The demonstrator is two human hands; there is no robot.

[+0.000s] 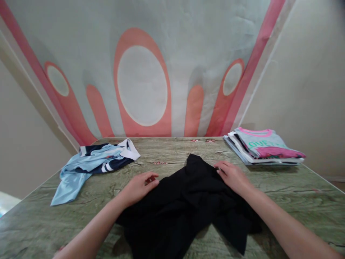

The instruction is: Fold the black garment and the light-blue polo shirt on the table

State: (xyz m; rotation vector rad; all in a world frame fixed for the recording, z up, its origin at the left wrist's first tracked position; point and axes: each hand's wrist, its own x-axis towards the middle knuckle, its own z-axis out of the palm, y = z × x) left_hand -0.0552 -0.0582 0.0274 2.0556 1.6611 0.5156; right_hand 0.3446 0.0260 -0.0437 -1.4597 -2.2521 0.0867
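Note:
A crumpled black garment (188, 201) lies in front of me on the table, its folds too dark to tell its kind. My left hand (141, 187) is over its left edge, fingers loosely curled and a gap between thumb and fingertips, with nothing held. On the other side, my right hand (231, 176) rests at the garment's upper right edge, fingers stretched out and thumb a little apart. A corner of the black cloth points up between the two hands, and another flap hangs toward the front right.
At the left lies a rumpled light blue and navy shirt (91, 162) with a white collar. A stack of folded clothes (266, 147), a grey and pink T-shirt on top, sits at the back right. The wood-patterned table (172, 144) meets a wall with a pink-patterned covering (178, 72).

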